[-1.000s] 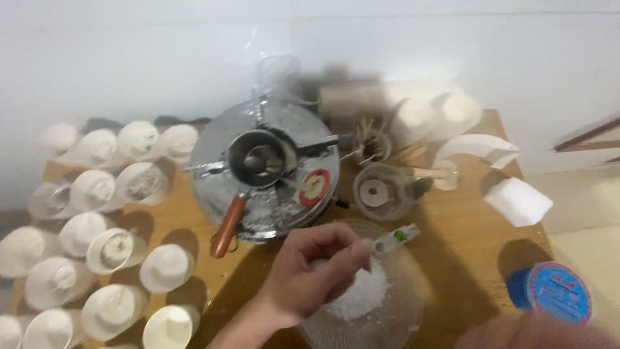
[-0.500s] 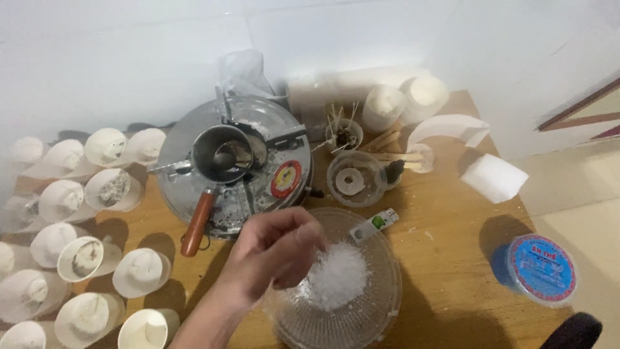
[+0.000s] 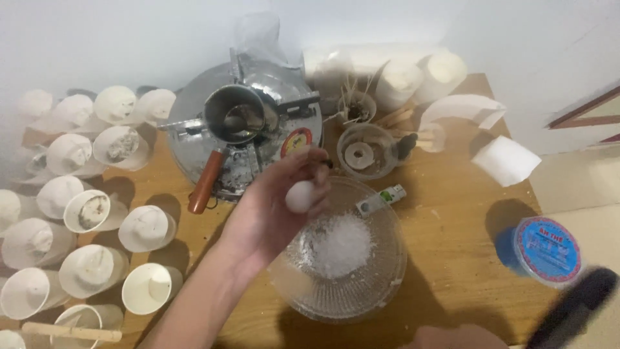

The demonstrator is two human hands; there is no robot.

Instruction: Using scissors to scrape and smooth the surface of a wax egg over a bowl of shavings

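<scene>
Left hand (image 3: pixel 284 207) cupped round small white ball (image 3: pixel 301 196), held above near rim of glass bowl (image 3: pixel 381 284).

Work judged partly through: many white cone cups (image 3: pixel 145 227) lined up on left of wooden surface (image 3: pixel 452 239), most already packed with white filling, a few looking darker or emptier inside; heap of white crushed stuff (image 3: pixel 337 245) left in bowl, so more to shape. Fingers curled close, narrow, ball pinched between thumb and fingertips, palm toward camera-left. Ball clear of heap, not touching bowl. Round metal machine (image 3: pixel 245 129) with brown handle (image 3: pixel 205 182) behind hand, apart from it. Small clear cup (image 3: pixel 363 155) and wooden sticks (image 3: pixel 400 119) just beyond bowl; blue-lidded tub (image 3: pixel 546 251) well apart at right. Right hand barely seen at bottom edge, blurred, grip impossible to tell.
</scene>
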